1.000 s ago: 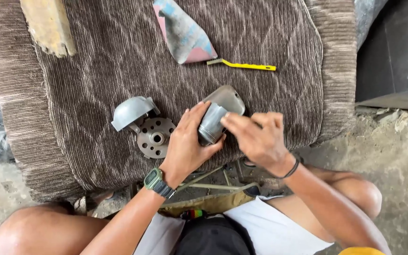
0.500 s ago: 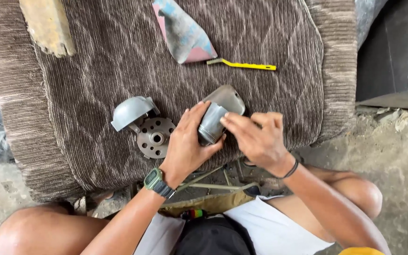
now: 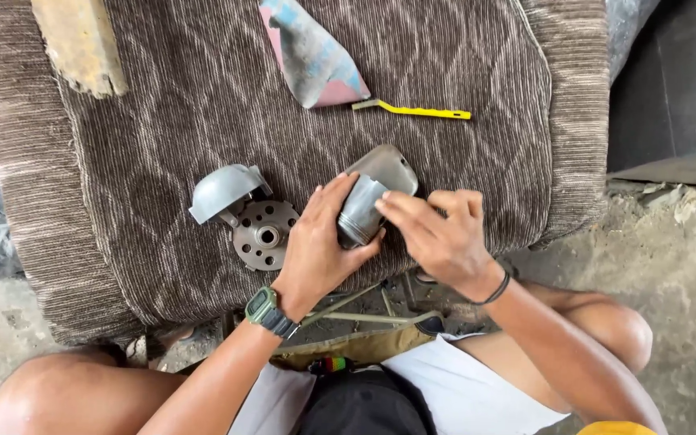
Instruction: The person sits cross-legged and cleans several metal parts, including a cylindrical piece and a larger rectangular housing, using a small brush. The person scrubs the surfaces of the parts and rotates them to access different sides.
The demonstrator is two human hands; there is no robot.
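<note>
Single head view, steep downward, close over cushion (image 3: 163, 105).

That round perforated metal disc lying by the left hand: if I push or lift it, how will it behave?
The perforated disc looks like solid metal, so probably stiff and heavy for its size. It lies flat on the ribbed cushion, so a push would likely drag, not roll. The grey dome cover rests against its edge and may shift with it.

A small rectangular watch screen (image 3: 263, 304) (greenish case) sits on the left wrist.
</note>
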